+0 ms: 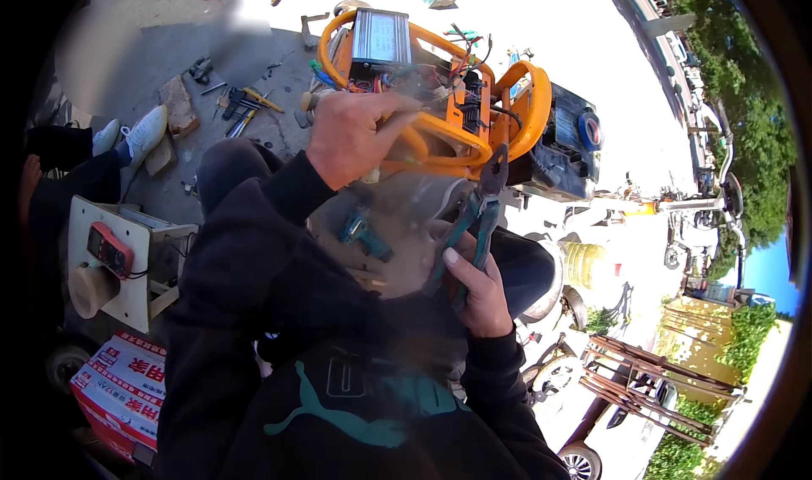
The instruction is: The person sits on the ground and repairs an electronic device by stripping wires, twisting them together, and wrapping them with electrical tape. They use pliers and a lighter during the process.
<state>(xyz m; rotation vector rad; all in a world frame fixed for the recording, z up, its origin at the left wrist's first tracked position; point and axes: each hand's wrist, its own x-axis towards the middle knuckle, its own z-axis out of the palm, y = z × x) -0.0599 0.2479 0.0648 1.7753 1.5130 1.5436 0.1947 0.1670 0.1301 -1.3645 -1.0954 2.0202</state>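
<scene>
My right hand (482, 298) is closed around green-handled pliers (480, 218), their metal head pointing up toward the frame. Farther up and to the left, my left hand (355, 137) is at the near side of an orange tubular frame (448, 137). Its thumb and fingers are drawn together, but whatever is between them is hidden. Loose wires (465, 57) and a ribbed silver box (381, 38) sit within the frame. At its right end is a black plastic housing (562, 142) with a round blue and red part.
A teal power tool (365, 233) lies between my legs. At left are a wooden stool (139, 302) bearing a red multimeter (110, 250), a red-and-white carton (123, 387), hand tools (243, 109), a brick (179, 105) and another person's shoe (146, 135). A yellowish jug (584, 264) stands right.
</scene>
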